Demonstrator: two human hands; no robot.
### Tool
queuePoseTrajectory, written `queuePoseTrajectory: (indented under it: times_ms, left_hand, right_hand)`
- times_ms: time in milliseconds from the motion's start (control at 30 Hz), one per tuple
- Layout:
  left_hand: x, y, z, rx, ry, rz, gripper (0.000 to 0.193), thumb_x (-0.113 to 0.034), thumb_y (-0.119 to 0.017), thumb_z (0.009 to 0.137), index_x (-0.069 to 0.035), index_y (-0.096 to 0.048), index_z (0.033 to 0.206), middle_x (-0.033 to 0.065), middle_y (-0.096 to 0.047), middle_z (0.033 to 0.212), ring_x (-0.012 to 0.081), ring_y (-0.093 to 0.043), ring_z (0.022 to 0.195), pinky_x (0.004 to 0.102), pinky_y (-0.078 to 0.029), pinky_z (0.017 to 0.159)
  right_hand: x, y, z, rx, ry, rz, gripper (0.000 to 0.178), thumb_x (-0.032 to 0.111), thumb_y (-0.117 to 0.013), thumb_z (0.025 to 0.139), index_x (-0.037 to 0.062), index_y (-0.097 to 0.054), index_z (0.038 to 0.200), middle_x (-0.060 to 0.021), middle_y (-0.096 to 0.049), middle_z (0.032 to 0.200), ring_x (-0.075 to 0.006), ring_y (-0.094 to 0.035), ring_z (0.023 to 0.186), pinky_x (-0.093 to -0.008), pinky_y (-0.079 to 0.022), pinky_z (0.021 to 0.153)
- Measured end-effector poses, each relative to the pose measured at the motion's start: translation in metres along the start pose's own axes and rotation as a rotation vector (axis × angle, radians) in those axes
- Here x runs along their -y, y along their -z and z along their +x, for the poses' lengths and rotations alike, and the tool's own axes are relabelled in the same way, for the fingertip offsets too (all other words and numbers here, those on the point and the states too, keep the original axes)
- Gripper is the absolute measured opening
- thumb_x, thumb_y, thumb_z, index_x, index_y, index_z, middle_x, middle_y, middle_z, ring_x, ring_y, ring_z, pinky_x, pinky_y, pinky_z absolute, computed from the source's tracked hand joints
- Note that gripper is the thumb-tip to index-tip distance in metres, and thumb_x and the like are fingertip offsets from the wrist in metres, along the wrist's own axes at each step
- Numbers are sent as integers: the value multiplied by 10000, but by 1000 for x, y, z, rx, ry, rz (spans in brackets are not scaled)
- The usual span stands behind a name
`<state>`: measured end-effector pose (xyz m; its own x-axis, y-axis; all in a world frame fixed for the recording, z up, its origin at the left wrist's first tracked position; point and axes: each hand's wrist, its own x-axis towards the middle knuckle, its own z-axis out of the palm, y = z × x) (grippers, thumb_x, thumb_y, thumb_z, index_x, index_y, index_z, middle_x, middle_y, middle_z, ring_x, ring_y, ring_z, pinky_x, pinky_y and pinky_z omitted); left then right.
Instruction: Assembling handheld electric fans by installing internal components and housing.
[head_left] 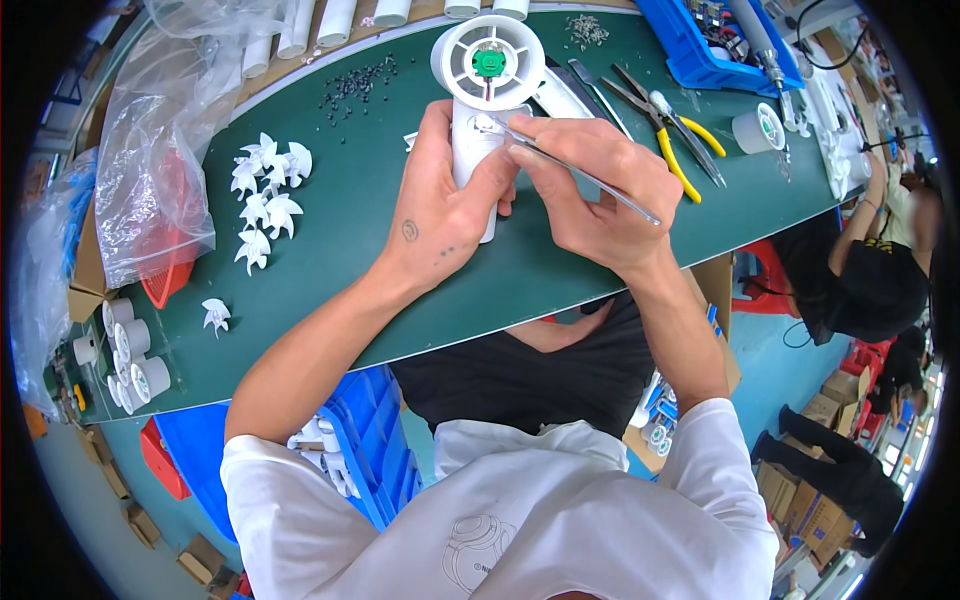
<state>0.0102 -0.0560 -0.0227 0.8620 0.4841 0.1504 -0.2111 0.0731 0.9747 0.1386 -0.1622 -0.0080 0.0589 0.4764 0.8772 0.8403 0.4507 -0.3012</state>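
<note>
My left hand [440,205] is wrapped round the white handle [470,150] of a small handheld fan. The fan's round head points up and away from me, and a green motor piece [488,64] sits at the hub of its spoked ring. Between the thumb and fingers of my right hand [605,190] is a pair of metal tweezers [592,180]. Their tips reach the handle just below the fan head; what they touch there is too small to tell. Left of my hands, several white fan blades [282,212] lie loose on the green table mat [330,260].
Pliers with yellow handles [665,145], black screws [357,88] and silver screws [586,32] lie beyond my hands. A blue bin [680,62] of parts stands back right, near a white round housing [752,130]. Plastic bags [150,130] and white cups [150,378] are left. People [880,280] sit at right.
</note>
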Motion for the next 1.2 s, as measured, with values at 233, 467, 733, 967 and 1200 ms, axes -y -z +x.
queuePoseTrajectory:
  times_ms: [233, 467, 733, 967, 1200]
  left_hand:
    - [-1, 1, 0, 10, 14, 36, 336, -148, -552, 954, 2, -395, 1211, 92, -593, 931, 114, -593, 710, 242, -487, 633]
    - [-4, 1, 3, -21, 4, -44, 343, -102, -567, 917, 58, -389, 1162, 90, -575, 877, 102, -563, 659, 241, -473, 572]
    - [-7, 1, 7, -66, -46, -182, 390, -154, -607, 928, 16, -392, 1206, 82, -566, 959, 120, -584, 758, 278, -515, 670]
    - [-8, 1, 5, -80, -32, -89, 351, -170, -600, 936, 14, -402, 1159, 81, -566, 956, 109, -576, 742, 259, -507, 645]
    - [-9, 2, 5, -70, -14, -50, 329, -183, -595, 937, 16, -412, 1125, 82, -567, 947, 103, -571, 723, 247, -494, 608]
  right_hand:
    - [3, -1, -2, -11, -31, -8, 295, -103, -737, 722, -35, -609, 979, -187, -716, 919, -274, -716, 811, -316, -572, 702]
    - [-3, 4, 4, 80, 0, 60, 294, -100, -723, 742, -45, -577, 992, -221, -696, 965, -276, -704, 866, -313, -571, 731]
    - [-6, 10, -4, -89, -69, 94, 362, -149, -648, 780, -50, -460, 1074, -301, -655, 979, -282, -699, 815, -324, -587, 717]
    - [-4, 12, -6, -118, -110, 113, 370, -149, -646, 784, -43, -469, 1091, -295, -652, 998, -268, -692, 803, -328, -580, 709]
    - [-2, 12, -7, -141, -148, 111, 377, -157, -643, 776, -38, -477, 1092, -278, -654, 999, -260, -686, 814, -328, -571, 733]
